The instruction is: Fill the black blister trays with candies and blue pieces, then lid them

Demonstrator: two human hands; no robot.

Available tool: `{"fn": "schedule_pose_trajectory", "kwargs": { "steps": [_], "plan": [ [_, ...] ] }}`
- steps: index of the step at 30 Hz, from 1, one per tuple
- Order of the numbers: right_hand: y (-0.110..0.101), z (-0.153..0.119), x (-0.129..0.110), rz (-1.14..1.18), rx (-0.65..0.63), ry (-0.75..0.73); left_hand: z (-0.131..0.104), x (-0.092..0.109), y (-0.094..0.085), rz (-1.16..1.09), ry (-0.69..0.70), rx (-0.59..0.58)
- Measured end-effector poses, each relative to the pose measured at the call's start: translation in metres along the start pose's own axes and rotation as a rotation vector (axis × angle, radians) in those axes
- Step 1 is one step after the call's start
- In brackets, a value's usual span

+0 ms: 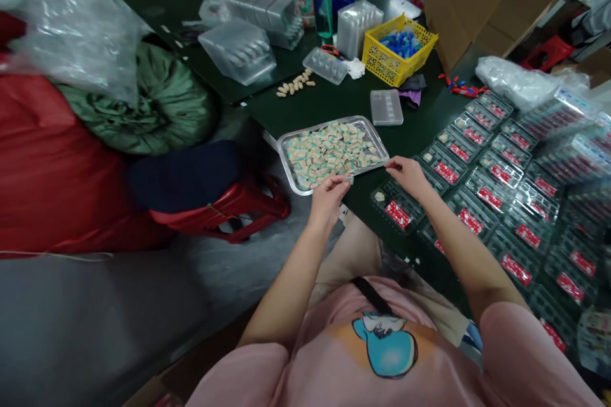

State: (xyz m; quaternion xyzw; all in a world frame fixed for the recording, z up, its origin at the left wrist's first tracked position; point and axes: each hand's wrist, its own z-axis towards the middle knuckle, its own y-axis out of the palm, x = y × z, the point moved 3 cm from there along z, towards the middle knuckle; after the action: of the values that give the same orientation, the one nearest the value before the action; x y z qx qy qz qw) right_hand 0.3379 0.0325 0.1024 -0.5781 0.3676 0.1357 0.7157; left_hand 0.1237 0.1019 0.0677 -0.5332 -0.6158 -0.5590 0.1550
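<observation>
- many pieces [329,149] lie heaped in the tray [298,191], which sits at the near edge of the surface [334,103], its lower left part jutting past; a push or a heavy press there might tip it and spill them to the floor [214,292].
- the left hand [329,197] pinches what looks like a piece [350,179] at the tray's near rim; a loose pinch could drop it off the edge.
- the right hand [405,173] has its fingertips together beside the tray's right corner; whether they grasp anything, i cannot tell. a knock there might shift the tray.
- just below that hand is the nearest case [411,210], and the right forearm [453,229] reaches over others; a low sweep might jog them and unsettle their contents.
- farther off, loose peanuts [296,84] could roll if bumped.
</observation>
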Motion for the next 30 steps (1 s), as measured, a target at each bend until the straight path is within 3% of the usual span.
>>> {"fn": "schedule_pose_trajectory", "kwargs": {
  "steps": [6,11,17,30],
  "plan": [
    [0.007,0.026,0.003,-0.355,-0.055,-0.005,-0.004,0.002,-0.005,0.001,0.016,-0.035],
    [0.017,0.052,0.006,-0.509,-0.163,0.014,-0.003,-0.002,-0.006,0.030,0.025,-0.016],
    [0.034,0.071,0.007,-0.576,-0.234,0.022,0.002,-0.009,-0.007,0.078,0.093,-0.024],
    [0.038,0.083,0.009,-0.427,-0.254,-0.116,0.010,-0.009,-0.011,-0.083,-0.028,-0.044]
  ]
}}
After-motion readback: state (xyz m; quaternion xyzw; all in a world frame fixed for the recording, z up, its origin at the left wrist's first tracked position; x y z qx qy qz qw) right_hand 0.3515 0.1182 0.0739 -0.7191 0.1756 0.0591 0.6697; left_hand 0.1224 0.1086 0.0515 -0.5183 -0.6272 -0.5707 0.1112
